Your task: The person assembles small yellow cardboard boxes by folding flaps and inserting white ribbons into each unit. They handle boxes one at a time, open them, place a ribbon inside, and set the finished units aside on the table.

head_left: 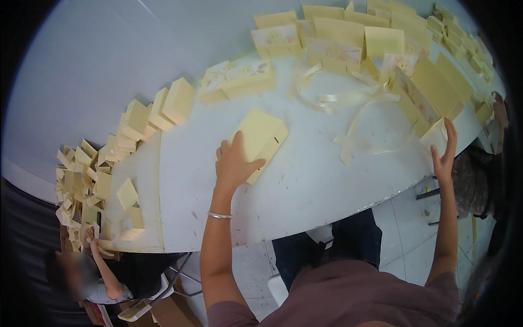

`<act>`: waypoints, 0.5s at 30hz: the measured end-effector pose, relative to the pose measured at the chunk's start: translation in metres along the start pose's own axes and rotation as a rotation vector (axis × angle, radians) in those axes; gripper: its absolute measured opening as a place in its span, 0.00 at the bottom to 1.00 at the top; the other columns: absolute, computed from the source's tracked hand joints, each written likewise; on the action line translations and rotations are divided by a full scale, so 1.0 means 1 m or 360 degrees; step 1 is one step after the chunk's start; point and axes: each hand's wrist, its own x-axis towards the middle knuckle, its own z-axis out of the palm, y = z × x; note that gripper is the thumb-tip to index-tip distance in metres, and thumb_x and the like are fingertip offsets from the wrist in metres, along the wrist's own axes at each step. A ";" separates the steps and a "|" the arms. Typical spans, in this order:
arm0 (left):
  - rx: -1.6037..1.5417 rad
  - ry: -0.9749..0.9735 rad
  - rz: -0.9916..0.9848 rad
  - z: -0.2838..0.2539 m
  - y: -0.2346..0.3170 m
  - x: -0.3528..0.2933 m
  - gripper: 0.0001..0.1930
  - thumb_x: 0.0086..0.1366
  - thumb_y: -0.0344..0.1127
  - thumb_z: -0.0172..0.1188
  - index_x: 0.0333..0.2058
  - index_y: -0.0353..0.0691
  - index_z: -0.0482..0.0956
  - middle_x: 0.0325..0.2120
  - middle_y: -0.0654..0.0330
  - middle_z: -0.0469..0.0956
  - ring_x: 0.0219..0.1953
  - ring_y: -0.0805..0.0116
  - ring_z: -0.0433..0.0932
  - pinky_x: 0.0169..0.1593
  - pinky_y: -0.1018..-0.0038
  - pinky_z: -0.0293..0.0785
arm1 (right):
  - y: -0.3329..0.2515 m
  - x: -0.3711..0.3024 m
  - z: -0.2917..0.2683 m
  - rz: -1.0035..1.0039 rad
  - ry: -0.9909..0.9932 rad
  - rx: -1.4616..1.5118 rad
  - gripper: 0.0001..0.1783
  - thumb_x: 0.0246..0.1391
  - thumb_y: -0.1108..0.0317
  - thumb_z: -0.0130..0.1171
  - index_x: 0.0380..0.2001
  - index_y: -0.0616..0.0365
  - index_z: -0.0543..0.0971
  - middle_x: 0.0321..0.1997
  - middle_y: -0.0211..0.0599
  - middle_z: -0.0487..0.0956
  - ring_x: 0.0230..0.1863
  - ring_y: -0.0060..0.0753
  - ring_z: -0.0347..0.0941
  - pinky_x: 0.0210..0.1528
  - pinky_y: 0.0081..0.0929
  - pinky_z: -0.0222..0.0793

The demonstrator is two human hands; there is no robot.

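Observation:
A closed pale-yellow cardboard box [260, 131] lies slantwise on the table in front of me, with small dark slots in its side. My left hand [233, 164], a silver bangle on its wrist, grips the near-left end of this box, thumb on the slotted side and fingers over the top. Far to the right, my right hand [445, 151] is at the near end of an opened box [434, 131] with its lid raised. Its fingers are stretched and the thumb stands apart; fingertips appear to touch the box's corner.
Cream ribbon [348, 101] lies in loose loops between the boxes. Open boxes with printed fronts [332, 50] crowd the back right. Closed boxes [177, 101] line the back left, near a large heap [81, 180]. A co-worker [98, 278] sits left; another person [479, 174] is at right.

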 end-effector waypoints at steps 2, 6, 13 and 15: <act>-0.0799 -0.0029 0.0171 0.005 -0.005 -0.005 0.41 0.50 0.52 0.58 0.58 0.44 0.51 0.56 0.44 0.53 0.57 0.43 0.54 0.50 0.48 0.61 | -0.023 -0.023 0.007 0.0167 0.0042 0.0237 0.39 0.47 0.47 0.52 0.56 0.60 0.58 0.61 0.48 0.56 0.62 0.45 0.50 0.61 0.40 0.42; -0.1840 -0.0500 0.0084 0.022 0.002 -0.030 0.34 0.56 0.51 0.52 0.56 0.39 0.54 0.52 0.48 0.60 0.52 0.50 0.64 0.48 0.52 0.67 | -0.130 -0.022 0.041 -0.0021 -0.0450 0.0986 0.45 0.43 0.41 0.54 0.58 0.58 0.55 0.62 0.56 0.50 0.64 0.52 0.44 0.62 0.42 0.40; -0.0535 0.0190 0.0073 0.043 0.022 -0.054 0.33 0.56 0.50 0.54 0.53 0.30 0.60 0.46 0.44 0.68 0.42 0.55 0.74 0.41 0.63 0.72 | -0.195 -0.024 0.085 -0.0370 -0.1092 0.0927 0.44 0.39 0.46 0.60 0.56 0.57 0.59 0.62 0.59 0.46 0.63 0.60 0.43 0.62 0.46 0.40; -0.0460 0.0207 0.0327 0.033 0.038 -0.056 0.37 0.52 0.49 0.58 0.52 0.25 0.59 0.44 0.41 0.69 0.38 0.54 0.75 0.39 0.67 0.72 | -0.196 -0.029 0.084 -0.0322 -0.0903 0.1069 0.43 0.38 0.50 0.63 0.55 0.58 0.59 0.60 0.59 0.51 0.61 0.60 0.47 0.60 0.45 0.46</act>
